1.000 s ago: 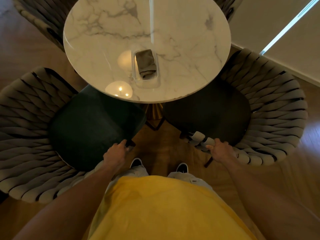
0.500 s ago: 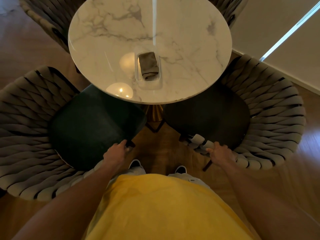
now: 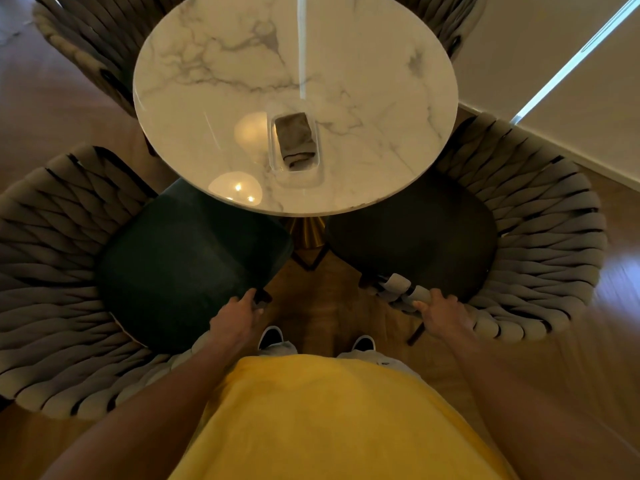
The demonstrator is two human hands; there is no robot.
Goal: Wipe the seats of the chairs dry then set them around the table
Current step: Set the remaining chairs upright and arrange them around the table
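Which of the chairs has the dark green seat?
The chair gripped by the left hand; the right hand holds a chair with a blackish seat.

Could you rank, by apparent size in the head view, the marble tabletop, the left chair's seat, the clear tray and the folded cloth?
1. marble tabletop
2. left chair's seat, partly tucked under the table
3. clear tray
4. folded cloth, lying inside the tray

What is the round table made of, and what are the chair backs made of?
The round table top looks like polished white marble, or a marble-look surface: grey veins run through it and lamp reflections shine on it. Its base looks like gold-coloured metal. The chair backs look like thick grey fabric cords or straps woven over a dark frame.
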